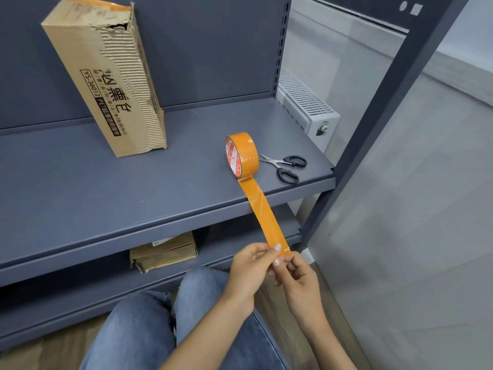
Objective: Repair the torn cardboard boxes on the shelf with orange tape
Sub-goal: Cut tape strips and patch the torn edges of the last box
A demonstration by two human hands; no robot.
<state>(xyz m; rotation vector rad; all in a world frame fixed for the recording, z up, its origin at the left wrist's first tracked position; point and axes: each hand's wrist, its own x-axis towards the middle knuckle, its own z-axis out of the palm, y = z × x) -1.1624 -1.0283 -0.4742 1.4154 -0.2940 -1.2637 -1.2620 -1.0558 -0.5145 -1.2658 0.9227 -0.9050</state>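
Head view, nearest zone: the person's knees in blue jeans (149, 327) occupy the bottom of the frame, over a wood-pattern floor (40, 351). Above the knees, both hands meet at the free end of a pulled-out strip of orange tape (262, 214). The left hand (249, 271) pinches the strip end between thumb and curled fingers. The right hand (298, 276) has its fingers curled in at the same end, touching the left-hand fingertips; its exact contact with the strip is partly hidden.

Middle zone: the strip runs taut, up and to the left, from the hands over the front edge of the grey metal shelf (106, 188) to the orange tape roll (241, 156). The roll stands on its edge on the shelf board, its red-and-white printed core facing left. Just beside the roll on its right lie black-handled scissors (286, 165), blades partly open and pointing toward the roll, not touching it.

Lower shelf level: a flattened, worn cardboard box (164, 252) lies on the board beneath, partly hidden by the shelf above.

Far zone: a tall torn cardboard box (104, 78) stands upright at the rear left of the shelf, leaning against the back panel, well apart from the roll. Its right edge is ripped along its length, exposing corrugation, and its top corner is broken open. A white radiator (306, 105) stands behind the shelf upright on the right.
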